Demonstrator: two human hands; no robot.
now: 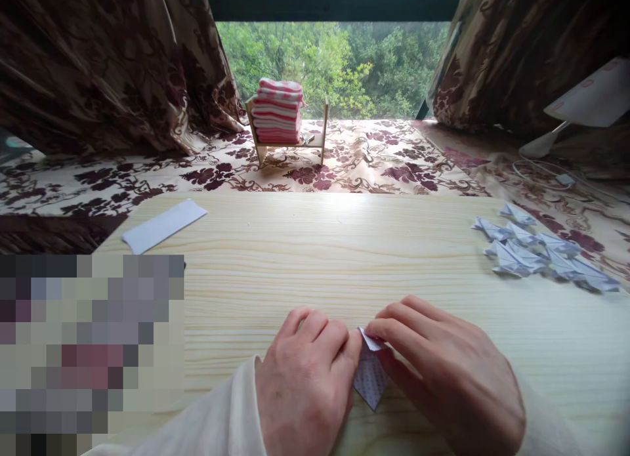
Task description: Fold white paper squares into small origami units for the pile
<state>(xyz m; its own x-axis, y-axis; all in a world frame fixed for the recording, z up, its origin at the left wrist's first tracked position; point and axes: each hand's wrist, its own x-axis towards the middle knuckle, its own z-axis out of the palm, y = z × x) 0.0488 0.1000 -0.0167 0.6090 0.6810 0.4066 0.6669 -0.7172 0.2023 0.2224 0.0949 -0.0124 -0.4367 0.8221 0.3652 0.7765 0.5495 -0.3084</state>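
Observation:
A small folded piece of printed paper lies between my hands near the front of the table, its lower end pointed and its top edge folded over. My left hand has its fingers curled and grips the paper's left side. From the right, my right hand pinches the folded top flap between thumb and fingers. Parts of the paper are hidden behind my fingers. At the table's right edge lie several folded paper shapes, white with bluish lines and pointed corners.
A folded white paper strip lies at the table's far left. Beyond the wooden table, a small stand holds folded pink-and-white cloths before the window. A white lamp stands at right. Blurred blocks hide the lower left.

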